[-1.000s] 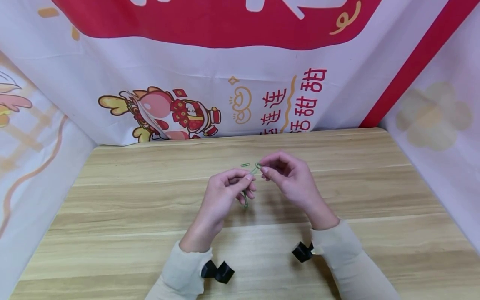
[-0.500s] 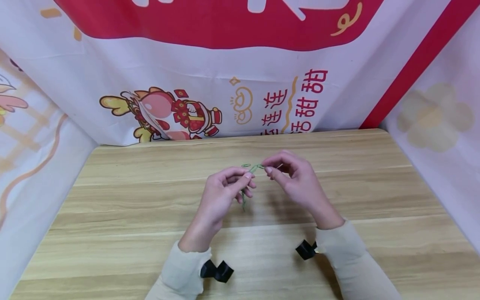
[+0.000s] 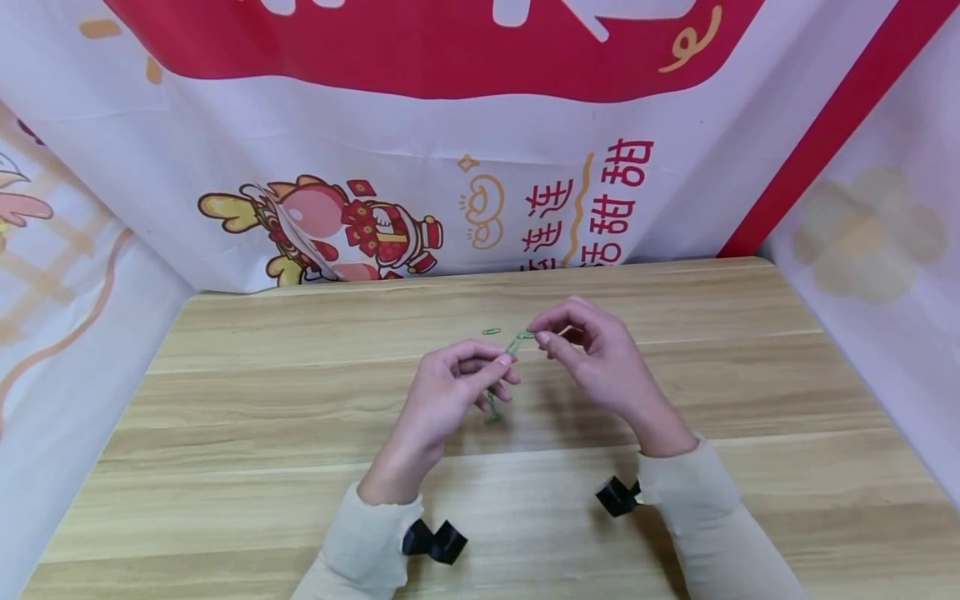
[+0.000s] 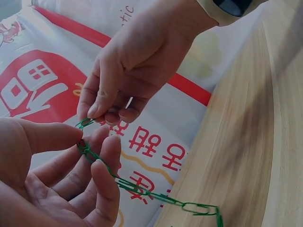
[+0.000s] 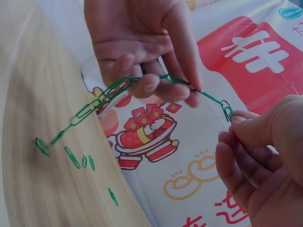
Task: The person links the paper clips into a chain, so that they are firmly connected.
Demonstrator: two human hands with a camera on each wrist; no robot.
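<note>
A chain of green paper clips (image 5: 87,112) passes through my left hand (image 3: 450,387), which pinches it near its upper end between thumb and index finger. The chain's lower part hangs below the left fingers towards the tabletop. My right hand (image 3: 600,358) pinches the end paper clip (image 5: 227,111) between thumb and forefinger. In the right wrist view this end clip hooks onto the clip that emerges from the left fingertips. Both hands are above the table, a short gap apart. The right fingertips hide part of the end clip.
A loose green paper clip (image 3: 491,331) lies on the wooden table (image 3: 262,417) beyond the hands. Several loose clips (image 5: 72,157) show on the wood in the right wrist view. A printed cloth (image 3: 420,133) rises behind the table's far edge, with more cloth at both sides.
My right hand has moved slightly right, drawing the end clip away from the left fingers. The left hand has shifted a little right. The hanging chain sways.
</note>
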